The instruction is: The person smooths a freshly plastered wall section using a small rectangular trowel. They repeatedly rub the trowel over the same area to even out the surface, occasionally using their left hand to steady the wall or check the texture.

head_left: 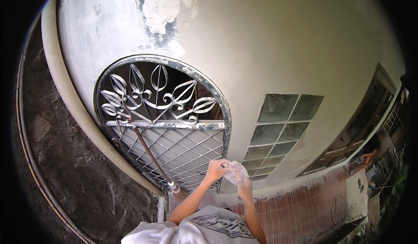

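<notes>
Both hands are raised in front of my chest around a crumpled, whitish plastic bag [236,172] that looks partly see-through. My left hand [218,170] is closed, its thumb and fingers pinching the bag's left edge. From below, my right hand [244,187] grips the lower right side of the bag, with its fingers partly hidden. Whatever the bag contains, if anything, I cannot make out. White dust seems to coat my fingers. Left of my hands, a broom [154,159] with a brown handle leans against an arched metal gate [174,144].
The wall [261,39] ahead has patchy plaster above the gate. A glass-block window [281,124] and a brown wooden door [352,124] lie to the right. Reddish tiles [296,213] cover the floor. A pale pipe [72,83] borders dark soil at left. Another person [370,152] is far right.
</notes>
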